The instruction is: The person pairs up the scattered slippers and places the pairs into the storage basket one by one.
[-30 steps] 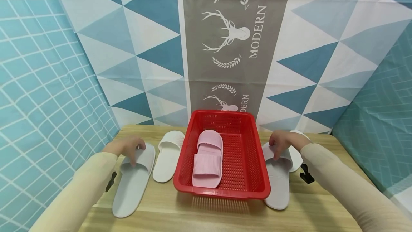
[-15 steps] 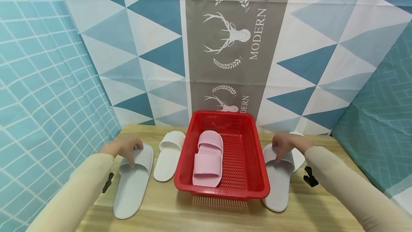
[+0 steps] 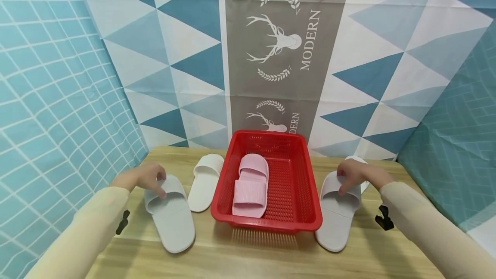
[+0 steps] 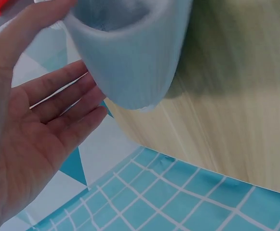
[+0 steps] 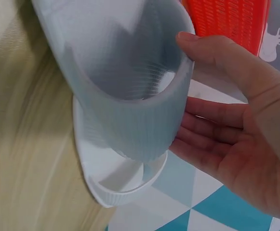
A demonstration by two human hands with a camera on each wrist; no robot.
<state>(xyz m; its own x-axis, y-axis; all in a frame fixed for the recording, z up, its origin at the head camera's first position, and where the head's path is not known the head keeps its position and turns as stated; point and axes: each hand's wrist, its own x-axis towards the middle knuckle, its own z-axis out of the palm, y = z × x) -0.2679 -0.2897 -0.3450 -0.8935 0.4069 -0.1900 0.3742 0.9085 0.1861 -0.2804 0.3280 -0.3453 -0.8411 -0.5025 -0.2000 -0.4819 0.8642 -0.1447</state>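
My left hand [image 3: 145, 178] pinches the strap of a light grey slipper [image 3: 176, 227] left of the basket. In the left wrist view the thumb lies at the strap's opening and the fingers sit along the slipper's side [image 4: 130, 67]. To the right of the basket, my right hand [image 3: 354, 173] holds another grey slipper [image 3: 336, 227] by its strap, thumb at the opening edge, fingers outside. A white slipper [image 3: 203, 188] lies between the left grey one and the basket. A second white slipper [image 5: 99, 159] is beside the right grey one, mostly hidden by the right hand in the head view.
A red plastic basket [image 3: 267, 224] stands in the middle of the wooden table [image 3: 217, 261]. Pink slippers [image 3: 249, 193] lie along its left side, overlapping. Patterned cloth [image 3: 186, 55] hangs behind, and blue tiled cloth [image 3: 46, 98] borders the left.
The left grey slipper has turned, its heel swinging to the right, while the left hand shifted slightly left. The right hand and the toe of its slipper have moved a little right.
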